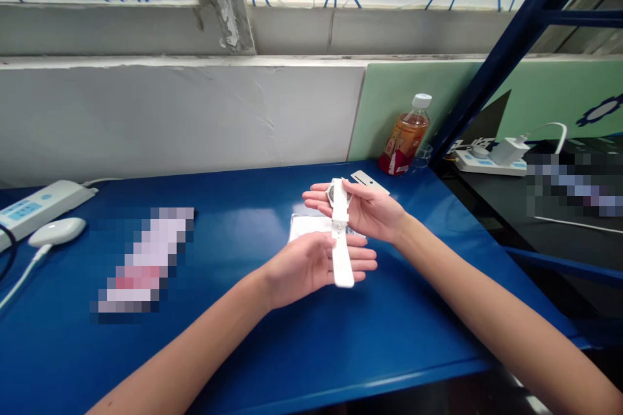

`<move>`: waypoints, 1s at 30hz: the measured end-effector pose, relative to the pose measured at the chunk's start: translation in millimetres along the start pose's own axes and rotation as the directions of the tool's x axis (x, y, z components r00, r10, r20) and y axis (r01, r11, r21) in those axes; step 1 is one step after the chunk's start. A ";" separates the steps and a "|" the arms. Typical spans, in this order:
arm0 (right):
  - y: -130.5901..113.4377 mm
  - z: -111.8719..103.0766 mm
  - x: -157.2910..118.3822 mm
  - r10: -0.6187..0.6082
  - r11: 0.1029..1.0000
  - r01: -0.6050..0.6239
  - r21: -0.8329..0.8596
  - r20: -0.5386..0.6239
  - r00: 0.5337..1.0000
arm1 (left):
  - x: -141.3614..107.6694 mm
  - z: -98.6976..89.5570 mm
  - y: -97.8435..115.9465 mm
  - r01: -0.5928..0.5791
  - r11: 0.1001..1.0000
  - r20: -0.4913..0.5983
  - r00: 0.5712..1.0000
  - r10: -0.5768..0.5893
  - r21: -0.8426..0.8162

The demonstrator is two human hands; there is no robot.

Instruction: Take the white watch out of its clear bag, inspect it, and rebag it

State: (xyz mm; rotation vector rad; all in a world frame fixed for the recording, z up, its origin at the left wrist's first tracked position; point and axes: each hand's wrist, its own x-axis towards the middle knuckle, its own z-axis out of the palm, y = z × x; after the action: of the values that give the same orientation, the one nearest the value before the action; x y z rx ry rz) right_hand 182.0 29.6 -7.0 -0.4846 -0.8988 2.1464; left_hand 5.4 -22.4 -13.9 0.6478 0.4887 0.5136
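Observation:
A white wristwatch (342, 260) lies stretched out across both palms, its strap straight and running toward me. My right hand (374, 211) supports the far end, with its thumb on the strap beside the partly hidden watch case. My left hand (311, 266) is under the near part of the strap, thumb pressed on it and fingers stretched out beneath. Behind the hands, a flat clear-and-white packet or box (307, 225) rests on the table, partly covered by them. A pale card with a slot (368, 179) lies just past my right hand.
On the blue table (233, 350), a blurred-out phone-like object (146, 262) lies left. A power strip (43, 204) and a white oval device with a cable (57, 232) are farther left. A drink bottle (405, 136) stands back right by a blue metal post (491, 58).

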 end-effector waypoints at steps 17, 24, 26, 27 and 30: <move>-3.6 2.3 -3.2 -0.044 0.993 0.054 -0.103 0.094 0.995 | 1.6 4.3 -2.1 -0.104 0.979 -0.192 0.972 0.137 0.175; -2.9 9.0 -3.5 -0.059 0.993 0.068 -0.093 0.100 0.993 | 4.5 4.6 -6.6 -0.128 0.955 -0.202 0.962 0.185 0.266; -2.4 8.5 -3.2 -0.087 0.994 0.094 -0.058 0.120 0.989 | 5.0 4.9 -7.6 -0.126 0.955 -0.224 0.956 0.189 0.267; -2.4 7.9 -3.1 -0.099 0.993 0.106 -0.044 0.127 0.987 | 5.2 5.1 -8.1 -0.125 0.956 -0.232 0.954 0.189 0.266; -3.5 6.5 -3.1 -0.112 0.993 0.117 -0.032 0.140 0.984 | 5.6 5.8 -9.8 -0.113 0.956 -0.236 0.955 0.180 0.272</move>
State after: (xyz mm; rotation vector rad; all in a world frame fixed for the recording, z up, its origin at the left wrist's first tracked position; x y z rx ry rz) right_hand 182.0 26.0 0.2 -0.2990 -1.0236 2.0797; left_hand 15.9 -28.3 -17.9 0.8754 0.7665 0.6885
